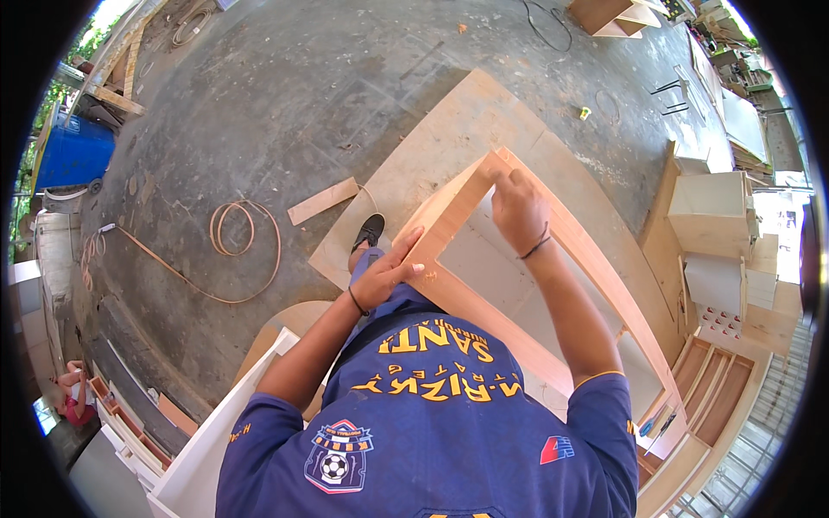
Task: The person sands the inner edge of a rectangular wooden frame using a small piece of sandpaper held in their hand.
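From where I'm standing, the person's two hands are working apart on one open wooden box [452,221], which is lying beneath and between them. The left hand [389,272] is gripping the near end of its short side, thumb resting on top and fingers wrapping over the outer edge, probably to keep the box from shifting. The right hand [520,211] is curling tightly at the far corner, knuckles up; I can't tell whether it is pinching anything small. The box is sitting on a large flat board [484,104], perhaps to spare its edges from the rough concrete floor [328,112].

The box's rims are showing smooth, pinkish-tan wood, straight-sided, with a stepped notch near the left thumb, while its inside is looking pale and plain. Beyond the left hand, a plain rectangular offcut [322,201] and a thin, looping orange hose [250,237] are lying.
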`<state>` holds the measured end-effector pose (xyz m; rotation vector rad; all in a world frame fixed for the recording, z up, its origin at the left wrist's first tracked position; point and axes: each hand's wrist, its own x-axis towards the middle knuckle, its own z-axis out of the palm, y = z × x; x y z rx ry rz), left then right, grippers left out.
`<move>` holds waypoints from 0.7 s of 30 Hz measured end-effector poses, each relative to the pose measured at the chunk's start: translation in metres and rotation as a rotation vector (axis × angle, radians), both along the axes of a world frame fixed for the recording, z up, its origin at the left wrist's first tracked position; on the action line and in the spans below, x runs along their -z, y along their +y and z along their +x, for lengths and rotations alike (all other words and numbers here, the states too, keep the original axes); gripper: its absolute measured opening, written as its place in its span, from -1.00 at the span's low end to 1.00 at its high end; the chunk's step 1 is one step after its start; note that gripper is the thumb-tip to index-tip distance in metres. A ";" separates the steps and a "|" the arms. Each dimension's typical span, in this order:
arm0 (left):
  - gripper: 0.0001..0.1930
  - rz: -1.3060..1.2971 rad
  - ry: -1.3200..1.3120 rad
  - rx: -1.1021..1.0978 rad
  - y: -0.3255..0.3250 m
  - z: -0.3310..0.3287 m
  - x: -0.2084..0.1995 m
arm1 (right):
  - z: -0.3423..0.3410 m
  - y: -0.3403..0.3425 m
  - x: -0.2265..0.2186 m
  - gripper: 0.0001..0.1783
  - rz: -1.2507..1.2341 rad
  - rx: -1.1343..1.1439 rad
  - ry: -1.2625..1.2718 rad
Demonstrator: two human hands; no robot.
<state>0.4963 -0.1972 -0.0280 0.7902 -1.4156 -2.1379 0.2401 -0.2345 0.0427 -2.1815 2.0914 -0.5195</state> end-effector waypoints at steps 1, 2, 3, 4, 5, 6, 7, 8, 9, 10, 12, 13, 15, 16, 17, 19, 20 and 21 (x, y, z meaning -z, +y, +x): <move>-0.30 0.012 0.013 -0.003 -0.001 -0.001 0.001 | 0.005 0.006 0.005 -0.70 -0.064 -0.080 -0.044; -0.30 0.029 0.026 -0.009 0.002 -0.001 0.001 | 0.011 0.017 0.008 -0.69 -0.043 -0.130 -0.072; -0.29 0.042 0.030 -0.009 0.005 -0.001 0.004 | 0.018 0.029 0.009 -0.69 -0.022 -0.179 -0.100; -0.29 0.045 0.034 -0.012 0.004 -0.002 0.008 | 0.023 0.036 0.009 -0.68 -0.011 -0.232 -0.127; -0.29 0.052 0.036 -0.008 0.003 -0.002 0.010 | 0.030 0.043 0.006 -0.68 0.016 -0.283 -0.111; -0.29 0.036 0.025 -0.001 0.002 -0.001 0.011 | 0.036 0.049 -0.001 -0.68 0.044 -0.333 -0.096; -0.29 0.020 0.013 0.005 0.001 0.000 0.010 | 0.039 0.052 -0.004 -0.68 0.071 -0.384 -0.082; -0.29 0.005 -0.001 0.011 0.001 0.001 0.009 | 0.031 0.040 -0.003 -0.68 0.032 -0.292 -0.063; -0.29 0.011 0.004 0.006 0.001 0.001 0.006 | 0.013 0.018 -0.001 -0.68 -0.006 -0.202 -0.045; -0.29 0.015 0.006 0.002 0.001 0.000 0.001 | 0.000 0.002 0.001 -0.68 -0.046 -0.110 -0.029; -0.29 0.029 0.023 0.005 0.000 0.000 -0.001 | -0.008 -0.007 0.000 -0.66 -0.041 -0.139 0.021; -0.29 0.037 0.034 0.002 0.001 0.001 0.004 | -0.009 -0.011 0.000 -0.65 -0.040 -0.161 0.046; -0.29 0.074 0.061 -0.013 0.006 0.000 0.008 | 0.012 0.009 -0.004 -0.66 0.018 -0.264 0.039; -0.29 0.091 0.076 -0.023 0.006 -0.001 0.007 | 0.020 0.017 -0.006 -0.66 0.041 -0.314 0.037; -0.29 0.107 0.091 -0.032 0.005 -0.002 0.007 | 0.022 0.020 -0.005 -0.66 0.048 -0.331 0.048; -0.29 0.103 0.083 -0.023 0.003 -0.002 0.009 | 0.024 0.025 -0.002 -0.66 0.070 -0.357 0.066; -0.29 0.101 0.076 -0.016 0.004 -0.001 0.009 | 0.019 0.018 -0.002 -0.65 0.032 -0.283 0.065; -0.29 0.114 0.083 -0.019 0.005 -0.001 0.008 | 0.008 0.001 -0.003 -0.65 -0.005 -0.208 0.065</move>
